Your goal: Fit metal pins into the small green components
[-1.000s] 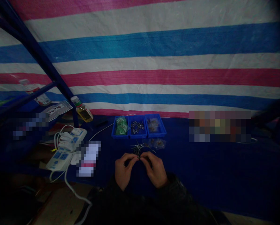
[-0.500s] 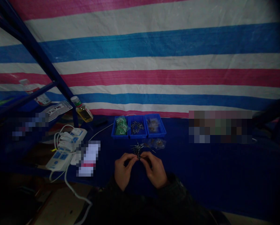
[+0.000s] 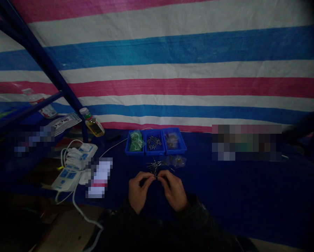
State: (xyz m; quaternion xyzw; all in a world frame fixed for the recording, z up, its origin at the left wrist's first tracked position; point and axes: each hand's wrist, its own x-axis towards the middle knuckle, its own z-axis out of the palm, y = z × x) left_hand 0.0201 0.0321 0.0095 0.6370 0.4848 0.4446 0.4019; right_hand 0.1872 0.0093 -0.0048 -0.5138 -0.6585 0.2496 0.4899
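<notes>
The left hand (image 3: 138,190) and right hand (image 3: 174,189) slant inward, thumbs and forefingers pinching. Beyond them sit three blue plastic trays (image 3: 154,152), holding, left to right, a green plastic bag (image 3: 136,142), loose metal pins (image 3: 154,142) and clear plastic bags (image 3: 172,140). Just past both hands, thin silvery metal rods (image 3: 154,166) splay several ways; between the hands is a small dark piece (image 3: 156,177), its long axis unclear.

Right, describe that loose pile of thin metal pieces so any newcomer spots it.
From the striped sheet, come down to the row of three blue trays. The pile of thin metal pieces lies between that row and the left hand and right hand. Similar pieces sit in the middle tray, but this pile lies outside, on the tabletop, left of the clear plastic bags.
</notes>
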